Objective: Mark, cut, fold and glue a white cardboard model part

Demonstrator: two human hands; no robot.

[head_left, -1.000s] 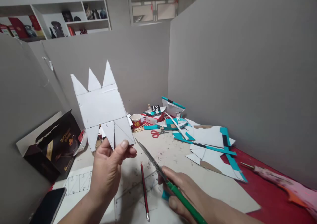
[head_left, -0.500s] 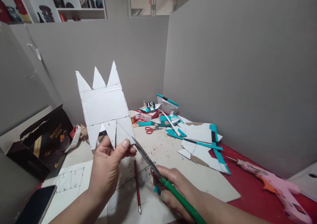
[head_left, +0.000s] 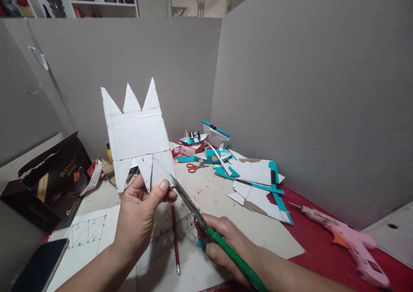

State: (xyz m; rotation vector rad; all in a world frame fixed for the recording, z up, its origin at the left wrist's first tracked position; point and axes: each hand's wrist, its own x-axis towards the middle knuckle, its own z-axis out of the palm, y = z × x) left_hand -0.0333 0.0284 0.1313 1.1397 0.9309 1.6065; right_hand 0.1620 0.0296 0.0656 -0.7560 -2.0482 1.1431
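White card cutout [head_left: 137, 137] pinched by left hand [head_left: 138, 216] | right hand [head_left: 232, 240] grips green scissors [head_left: 190, 204] | red pencil [head_left: 175, 240] between

The left grip [head_left: 138, 214], a bare hand just left of the red pencil [head_left: 174, 236], is showing a short, plain thumbnail, trimmed close and unpainted. Its forearm is running bare down to the picture's lower edge. The right grip [head_left: 222, 244], just right of the pencil, is likewise going bare, and its wrist and forearm are showing uncovered.
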